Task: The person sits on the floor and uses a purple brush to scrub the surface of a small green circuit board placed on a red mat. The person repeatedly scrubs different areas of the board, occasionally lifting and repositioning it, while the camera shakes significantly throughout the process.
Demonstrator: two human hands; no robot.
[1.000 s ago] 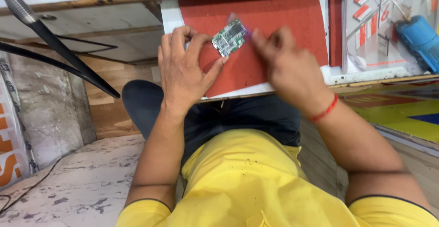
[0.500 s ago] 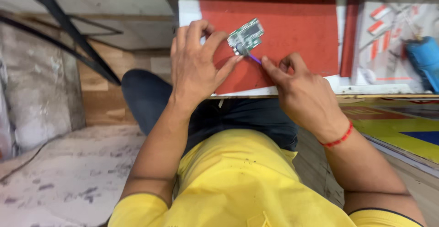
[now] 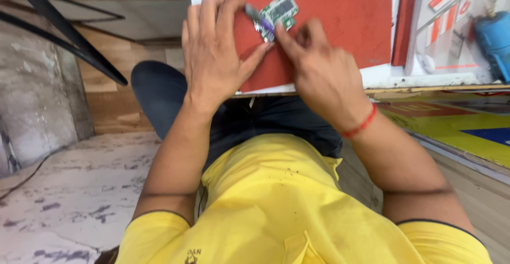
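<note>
A small green circuit board (image 3: 281,10) lies on a red mat (image 3: 340,24) on the white worktop. My left hand (image 3: 215,56) rests flat on the mat just left of the board, fingers spread, its thumb near the board's lower corner. My right hand (image 3: 319,72) pinches a thin purple-tipped tool (image 3: 261,23) whose tip touches the board's left edge. A red thread band circles my right wrist.
A blue device (image 3: 494,35) and white-and-red printed sheets (image 3: 457,9) lie at the right of the worktop (image 3: 382,78). Black metal legs (image 3: 64,30) slant at the upper left. A yellow panel (image 3: 462,131) lies at the right over a mottled grey floor.
The view has shifted down and closer. My right hand has moved left toward the board, bringing the purple tool onto its left edge. My left hand stays flat beside the board.
</note>
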